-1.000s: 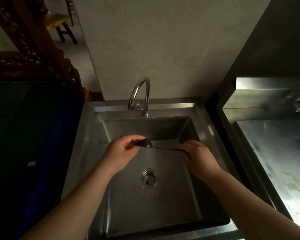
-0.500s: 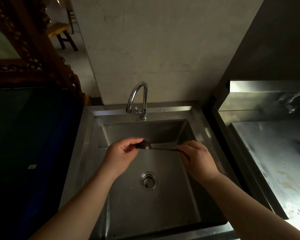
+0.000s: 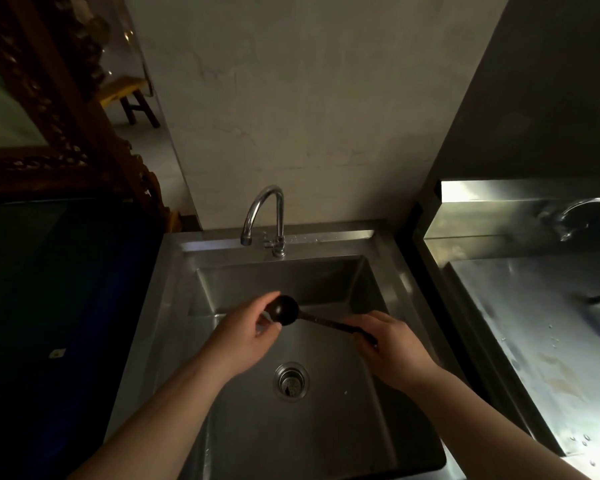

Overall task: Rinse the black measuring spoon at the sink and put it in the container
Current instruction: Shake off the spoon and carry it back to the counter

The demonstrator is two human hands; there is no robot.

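Drain (image 3: 291, 381): lower centre of the frame, in the sink (image 3: 326, 427) floor. Above it, mid-frame, the black measuring spoon (image 3: 284, 310) is held over the basin. Right hand (image 3: 388, 344): clenched around the spoon's handle end. Left hand (image 3: 246, 336): fingertips pinching the spoon's bowl. Faucet (image 3: 265, 216): upper centre, at the sink's back rim; no water visible.
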